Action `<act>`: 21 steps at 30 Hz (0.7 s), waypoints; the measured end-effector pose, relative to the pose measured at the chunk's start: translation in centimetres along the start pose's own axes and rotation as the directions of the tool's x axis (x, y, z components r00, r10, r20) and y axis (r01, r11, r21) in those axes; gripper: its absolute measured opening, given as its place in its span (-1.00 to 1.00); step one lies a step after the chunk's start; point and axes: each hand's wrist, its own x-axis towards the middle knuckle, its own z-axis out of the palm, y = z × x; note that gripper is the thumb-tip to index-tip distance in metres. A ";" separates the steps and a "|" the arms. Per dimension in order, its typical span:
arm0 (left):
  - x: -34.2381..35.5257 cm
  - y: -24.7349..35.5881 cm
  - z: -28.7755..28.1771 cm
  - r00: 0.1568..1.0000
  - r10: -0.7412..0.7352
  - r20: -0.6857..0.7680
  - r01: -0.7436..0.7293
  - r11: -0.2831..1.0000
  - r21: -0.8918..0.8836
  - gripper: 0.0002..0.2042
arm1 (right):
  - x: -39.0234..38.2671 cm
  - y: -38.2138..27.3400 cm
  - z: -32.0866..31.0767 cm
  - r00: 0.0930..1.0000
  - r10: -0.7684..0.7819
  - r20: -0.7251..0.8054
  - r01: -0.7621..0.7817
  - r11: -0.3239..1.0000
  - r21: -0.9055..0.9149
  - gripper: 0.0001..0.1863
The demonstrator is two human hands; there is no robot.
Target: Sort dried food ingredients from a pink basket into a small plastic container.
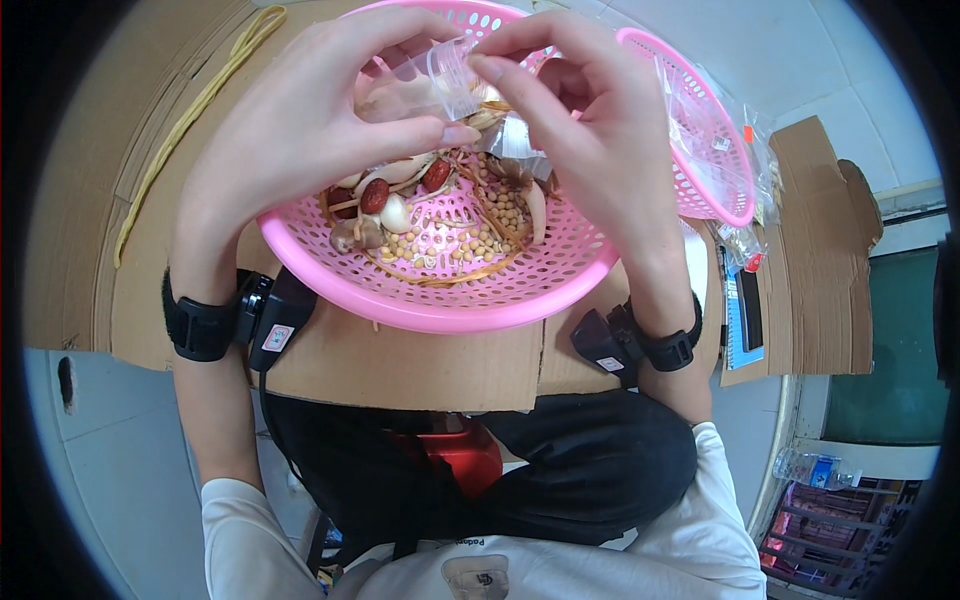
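Over a pink plastic basket (pixel 450 318), my left hand (pixel 300 120) grips a small clear plastic cup (pixel 452 80) tilted on its side, its rim toward the right. The thumb and fingers of my right hand (pixel 600 130) close together at that rim; whether they pinch the rim itself or something small there, I cannot make out. In the basket lie red dates (pixel 375 195), yellow beans (pixel 508 212), a white bulb-like piece (pixel 396 213), brown mushroom-like pieces (pixel 358 235) and thin orange-brown strands (pixel 440 280). My hands hide the basket's far left part.
A second pink basket (pixel 742 200) with clear plastic bags (pixel 690 115) stands at the right. A yellow strip (pixel 185 120) lies on the cardboard (pixel 400 365) at the left. To the right are a blue-edged notebook (pixel 738 325) and a raised cardboard flap (pixel 825 260).
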 end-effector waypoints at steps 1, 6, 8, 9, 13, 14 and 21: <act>0.0 0.0 0.0 1.000 -0.002 -0.004 0.002 1.000 -0.021 -0.37 | -0.1 0.0 0.1 1.000 -0.020 0.021 0.020 1.000 -0.014 -0.87; 0.0 -0.1 -0.4 0.999 0.032 0.035 -0.032 0.999 0.016 -0.36 | -0.3 -0.1 0.6 0.998 -0.020 0.053 0.018 0.999 0.041 -0.80; -0.1 -0.3 -0.2 0.999 0.032 0.023 -0.032 0.999 -0.001 -0.36 | -0.3 -0.2 0.7 0.998 -0.025 0.054 0.022 0.999 0.049 -0.80; -0.2 -0.4 -0.1 0.999 0.032 0.012 -0.032 0.999 -0.014 -0.37 | -0.3 0.1 0.7 0.998 -0.048 0.050 0.045 0.997 0.056 -0.80; -0.1 0.2 0.0 1.000 0.026 0.006 -0.026 0.999 0.020 -0.39 | -0.4 -0.6 0.9 0.999 0.043 0.025 -0.045 0.993 0.112 -0.83; 0.2 0.2 0.0 0.999 0.036 -0.015 -0.036 0.999 0.015 -0.43 | -0.3 -0.6 0.7 0.995 0.096 0.014 -0.097 0.988 0.119 -0.85; 0.6 -0.2 -0.4 0.995 -0.083 -0.051 0.087 0.993 0.083 -0.46 | -0.6 0.8 0.4 0.961 0.080 0.265 -0.010 0.966 -0.257 -0.86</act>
